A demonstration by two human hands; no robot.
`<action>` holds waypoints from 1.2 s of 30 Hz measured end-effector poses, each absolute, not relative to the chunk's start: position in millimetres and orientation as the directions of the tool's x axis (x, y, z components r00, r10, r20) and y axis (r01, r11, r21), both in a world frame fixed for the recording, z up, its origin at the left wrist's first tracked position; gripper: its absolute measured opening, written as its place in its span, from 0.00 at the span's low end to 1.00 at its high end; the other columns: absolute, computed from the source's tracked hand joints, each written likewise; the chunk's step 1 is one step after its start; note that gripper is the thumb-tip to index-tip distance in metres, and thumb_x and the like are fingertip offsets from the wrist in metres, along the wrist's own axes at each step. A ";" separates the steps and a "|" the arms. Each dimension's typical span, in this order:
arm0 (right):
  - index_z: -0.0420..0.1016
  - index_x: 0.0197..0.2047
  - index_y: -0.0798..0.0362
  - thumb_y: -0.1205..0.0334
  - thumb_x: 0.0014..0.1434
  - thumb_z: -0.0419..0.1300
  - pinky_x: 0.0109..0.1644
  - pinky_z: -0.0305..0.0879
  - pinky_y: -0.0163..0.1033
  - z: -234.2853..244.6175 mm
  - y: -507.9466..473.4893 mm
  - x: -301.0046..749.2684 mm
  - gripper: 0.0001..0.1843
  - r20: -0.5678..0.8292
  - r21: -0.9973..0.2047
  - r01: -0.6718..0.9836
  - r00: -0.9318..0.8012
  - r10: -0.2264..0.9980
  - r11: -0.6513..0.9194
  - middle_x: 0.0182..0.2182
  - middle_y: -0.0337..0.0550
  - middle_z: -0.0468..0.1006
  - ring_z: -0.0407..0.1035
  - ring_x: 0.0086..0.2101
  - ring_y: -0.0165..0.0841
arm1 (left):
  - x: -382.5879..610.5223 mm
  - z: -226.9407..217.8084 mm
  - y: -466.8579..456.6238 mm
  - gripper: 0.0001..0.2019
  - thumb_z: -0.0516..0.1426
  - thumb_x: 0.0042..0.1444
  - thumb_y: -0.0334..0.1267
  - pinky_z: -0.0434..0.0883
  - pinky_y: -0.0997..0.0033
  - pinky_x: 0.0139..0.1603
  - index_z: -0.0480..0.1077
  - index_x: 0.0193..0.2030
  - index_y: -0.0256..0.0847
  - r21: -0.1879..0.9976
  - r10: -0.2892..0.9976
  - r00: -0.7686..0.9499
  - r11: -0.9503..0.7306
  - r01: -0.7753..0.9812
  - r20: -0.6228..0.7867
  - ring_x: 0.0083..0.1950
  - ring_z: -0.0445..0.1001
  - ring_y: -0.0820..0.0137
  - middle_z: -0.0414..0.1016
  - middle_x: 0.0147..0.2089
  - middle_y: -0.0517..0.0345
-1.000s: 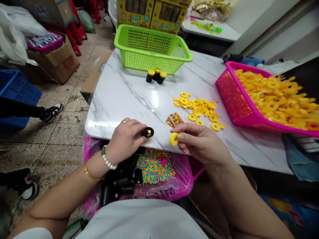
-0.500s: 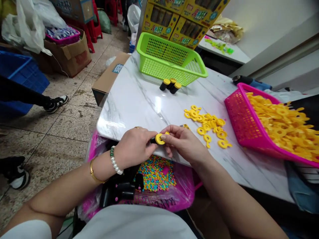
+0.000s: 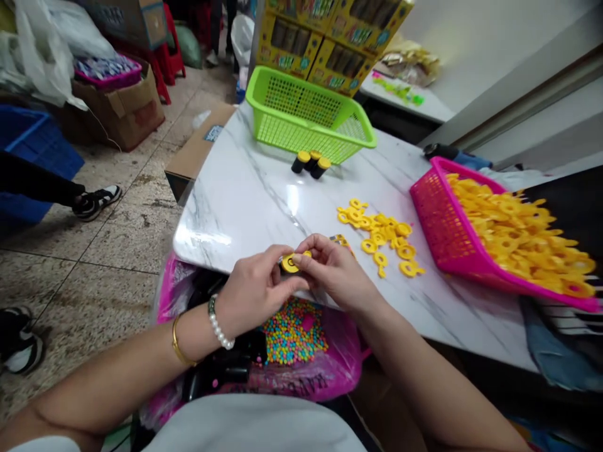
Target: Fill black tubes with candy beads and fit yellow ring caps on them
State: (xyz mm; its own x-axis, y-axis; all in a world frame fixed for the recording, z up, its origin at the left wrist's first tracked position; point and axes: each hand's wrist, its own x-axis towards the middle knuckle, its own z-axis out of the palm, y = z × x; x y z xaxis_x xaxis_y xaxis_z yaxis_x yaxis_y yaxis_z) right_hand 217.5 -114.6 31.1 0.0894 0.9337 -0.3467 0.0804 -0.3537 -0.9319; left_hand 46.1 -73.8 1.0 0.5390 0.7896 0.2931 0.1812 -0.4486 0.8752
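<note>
The left hand (image 3: 254,290) is holding a yellow cap (image 3: 289,263) over the tabletop's (image 3: 245,201) near edge, fingers clamped on it. The right hand (image 3: 335,274) is pinching its other side. Loose caps (image 3: 398,231) are lying farther right, beside a pink basket (image 3: 438,232).

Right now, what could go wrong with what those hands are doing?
The left hand and right hand pinch a small yellow cap over the marble table's edge, directly above the bag of coloured candy beads; a slip could drop it among them. The loose yellow caps beside the right hand could also be knocked about.
</note>
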 end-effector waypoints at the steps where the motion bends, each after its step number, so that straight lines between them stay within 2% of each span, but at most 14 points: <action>1: 0.71 0.38 0.53 0.50 0.52 0.71 0.20 0.54 0.30 32.4 -115.7 218.5 0.19 -0.323 -0.940 0.082 0.104 0.941 -0.331 0.21 0.33 0.70 0.60 0.18 0.22 | 46.5 -1.9 -76.2 0.13 0.63 0.59 0.36 0.70 0.74 0.31 0.71 0.49 0.38 0.838 0.779 0.511 -0.513 0.187 0.362 0.28 0.70 0.75 0.73 0.30 0.62; 3: 0.74 0.43 0.54 0.51 0.54 0.69 0.24 0.60 0.32 33.9 -118.2 222.1 0.19 -0.285 -0.957 0.028 0.115 0.952 -0.290 0.24 0.35 0.73 0.63 0.21 0.24 | 47.9 -5.9 -78.8 0.11 0.64 0.57 0.34 0.73 0.71 0.35 0.72 0.46 0.37 0.786 0.766 0.476 -0.578 0.219 0.431 0.33 0.71 0.73 0.74 0.36 0.57; 5: 0.74 0.46 0.54 0.51 0.56 0.67 0.27 0.64 0.33 33.1 -119.0 227.9 0.20 -0.288 -0.957 -0.074 0.106 0.952 -0.281 0.25 0.38 0.75 0.66 0.23 0.25 | 49.0 -7.2 -79.4 0.10 0.64 0.57 0.33 0.73 0.71 0.35 0.72 0.45 0.37 0.769 0.765 0.470 -0.591 0.242 0.440 0.34 0.71 0.72 0.73 0.38 0.56; 7: 0.74 0.45 0.55 0.50 0.54 0.69 0.27 0.65 0.32 30.8 -115.9 234.1 0.21 -0.330 -0.935 -0.160 0.064 0.942 -0.317 0.25 0.39 0.76 0.68 0.23 0.25 | 49.5 -6.8 -79.4 0.09 0.63 0.58 0.33 0.73 0.72 0.33 0.71 0.46 0.37 0.761 0.753 0.487 -0.603 0.241 0.443 0.34 0.71 0.72 0.72 0.37 0.56; 9: 0.73 0.43 0.56 0.51 0.50 0.73 0.23 0.63 0.30 29.7 -109.0 238.4 0.23 -0.392 -0.906 -0.164 -0.029 0.920 -0.391 0.22 0.37 0.75 0.66 0.20 0.24 | 49.4 -6.4 -79.9 0.09 0.61 0.60 0.33 0.72 0.72 0.33 0.71 0.46 0.37 0.752 0.741 0.501 -0.615 0.237 0.448 0.34 0.71 0.72 0.71 0.37 0.57; 13: 0.70 0.37 0.54 0.52 0.47 0.75 0.15 0.48 0.28 37.1 -93.3 237.8 0.23 -0.515 -0.850 0.022 -0.245 0.821 -0.527 0.18 0.30 0.68 0.56 0.14 0.20 | 48.8 -6.9 -80.9 0.12 0.58 0.62 0.33 0.73 0.71 0.35 0.72 0.52 0.36 0.718 0.712 0.536 -0.648 0.254 0.453 0.34 0.71 0.71 0.72 0.37 0.55; 16: 0.68 0.35 0.53 0.51 0.50 0.74 0.15 0.43 0.28 44.5 -87.8 234.0 0.22 -0.545 -0.838 0.167 -0.262 0.797 -0.519 0.18 0.27 0.63 0.53 0.14 0.20 | 49.0 -5.4 -76.9 0.12 0.59 0.61 0.33 0.72 0.70 0.35 0.73 0.51 0.35 0.688 0.693 0.578 -0.667 0.286 0.431 0.33 0.71 0.71 0.74 0.35 0.56; 21: 0.67 0.39 0.52 0.45 0.52 0.71 0.19 0.47 0.29 40.6 -100.3 230.4 0.24 -0.386 -0.884 0.326 -0.106 0.916 -0.335 0.19 0.29 0.62 0.53 0.18 0.22 | 48.4 0.6 -69.2 0.03 0.62 0.58 0.33 0.69 0.71 0.32 0.75 0.39 0.38 0.730 0.705 0.647 -0.600 0.326 0.291 0.28 0.70 0.72 0.74 0.27 0.62; 25: 0.66 0.44 0.51 0.35 0.58 0.59 0.20 0.54 0.33 39.5 -109.8 230.1 0.27 -0.368 -0.877 0.381 -0.139 0.919 -0.294 0.23 0.33 0.67 0.59 0.19 0.27 | 47.8 0.1 -66.6 0.06 0.65 0.55 0.34 0.70 0.70 0.34 0.76 0.40 0.38 0.754 0.741 0.642 -0.533 0.384 0.196 0.30 0.73 0.70 0.76 0.28 0.60; 27: 0.67 0.45 0.49 0.37 0.56 0.62 0.24 0.58 0.36 45.4 -113.8 224.6 0.26 -0.326 -0.855 0.467 -0.145 0.934 -0.226 0.25 0.35 0.70 0.64 0.23 0.31 | 47.5 -1.3 -66.2 0.07 0.65 0.55 0.34 0.71 0.67 0.36 0.77 0.41 0.38 0.747 0.749 0.640 -0.521 0.413 0.169 0.32 0.75 0.67 0.78 0.31 0.57; 29: 0.68 0.43 0.47 0.45 0.54 0.66 0.29 0.60 0.38 53.0 -116.4 217.2 0.20 -0.237 -0.762 0.639 -0.127 0.963 -0.103 0.26 0.36 0.72 0.66 0.26 0.33 | 47.0 -2.5 -66.6 0.07 0.64 0.56 0.34 0.73 0.65 0.38 0.76 0.41 0.37 0.733 0.749 0.645 -0.524 0.434 0.152 0.34 0.76 0.65 0.78 0.33 0.55; 31: 0.70 0.38 0.45 0.52 0.54 0.67 0.31 0.61 0.39 59.6 -113.0 215.5 0.13 -0.187 -0.615 0.788 -0.111 0.976 -0.028 0.25 0.34 0.73 0.68 0.27 0.34 | 46.5 -3.6 -67.9 0.06 0.64 0.56 0.33 0.74 0.64 0.40 0.76 0.41 0.36 0.720 0.749 0.646 -0.529 0.448 0.149 0.35 0.76 0.64 0.78 0.33 0.54; 33: 0.71 0.37 0.45 0.56 0.54 0.67 0.33 0.63 0.40 64.0 -99.1 227.0 0.10 -0.154 -0.505 0.861 -0.013 0.988 -0.067 0.24 0.34 0.73 0.70 0.27 0.36 | 46.5 -5.3 -70.0 0.11 0.65 0.55 0.32 0.75 0.62 0.41 0.76 0.45 0.35 0.707 0.758 0.627 -0.541 0.455 0.176 0.36 0.76 0.63 0.77 0.34 0.54; 36: 0.70 0.37 0.47 0.59 0.54 0.65 0.39 0.65 0.44 67.9 -58.3 269.1 0.08 0.012 -0.380 0.890 0.277 0.961 -0.252 0.26 0.39 0.75 0.73 0.32 0.42 | 47.2 -10.6 -72.9 0.19 0.65 0.53 0.31 0.76 0.61 0.40 0.73 0.53 0.33 0.694 0.761 0.595 -0.574 0.434 0.257 0.35 0.76 0.64 0.77 0.34 0.54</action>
State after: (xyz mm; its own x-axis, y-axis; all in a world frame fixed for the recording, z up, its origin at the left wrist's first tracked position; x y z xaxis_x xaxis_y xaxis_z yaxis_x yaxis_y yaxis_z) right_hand 269.1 -58.3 67.9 0.2767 0.9609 0.0118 0.8902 -0.2517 -0.3798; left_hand 47.2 -72.9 -10.6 0.5951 0.7613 0.2573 0.4343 -0.5741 0.6941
